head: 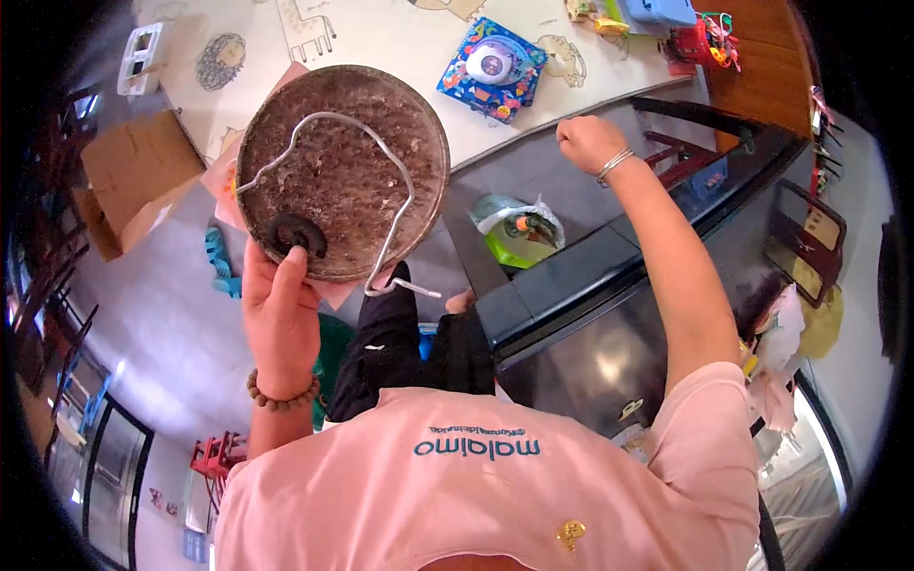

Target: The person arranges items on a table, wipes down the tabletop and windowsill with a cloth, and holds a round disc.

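My left hand [284, 307] grips the near rim of a round, brown, worn tray or lid [357, 164], its thumb on top against a dark, coiled piece [296, 234] that looks like a mosquito coil. A bent, silvery metal wire [401, 168] arches over the tray's face, and its hooked end sticks out past the near right rim. Off to the right, my right hand [591, 145] is raised with the fingers curled in; nothing shows in it. It appears above the floor between the pale mat and a dark, glossy furniture edge, touching neither as far as can be seen.
A pale animal-print mat [400, 43] bears a blue patterned book [464, 89] with a white and purple round device [493, 63] on it. An open cardboard box [143, 171] stands left. A plastic bag [525, 232] lies by the dark furniture edge [571, 278]. A blue strap [220, 264] lies on the floor.
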Tool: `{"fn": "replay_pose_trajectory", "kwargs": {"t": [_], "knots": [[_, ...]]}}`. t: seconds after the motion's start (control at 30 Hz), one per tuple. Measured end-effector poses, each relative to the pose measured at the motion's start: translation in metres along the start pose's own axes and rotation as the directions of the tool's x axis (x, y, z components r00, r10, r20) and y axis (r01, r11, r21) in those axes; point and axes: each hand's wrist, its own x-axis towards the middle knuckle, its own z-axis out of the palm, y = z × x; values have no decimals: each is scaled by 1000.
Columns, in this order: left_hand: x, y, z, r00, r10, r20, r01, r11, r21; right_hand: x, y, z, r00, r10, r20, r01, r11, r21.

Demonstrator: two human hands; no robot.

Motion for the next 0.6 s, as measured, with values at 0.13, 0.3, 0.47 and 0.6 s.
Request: {"fn": "replay_pose_trajectory", "kwargs": {"t": [0.13, 0.3, 0.47, 0.6], "knots": [[-1, 7, 2, 998, 24, -61, -27, 999, -47, -2, -16, 5, 999, -32, 2, 32, 999, 40], [3, -2, -2, 999, 25, -29, -25, 1000, 2, -8, -1, 83, 883, -46, 467, 158, 966, -204], [-6, 1, -11, 991, 23, -132, -35, 995, -89, 2, -40, 111, 459, 155, 875, 227, 931, -284], [-6, 5, -22, 988, 53, -145, -68, 993, -100, 6, -37, 93, 615, 167, 770, 80, 959, -272]]}}
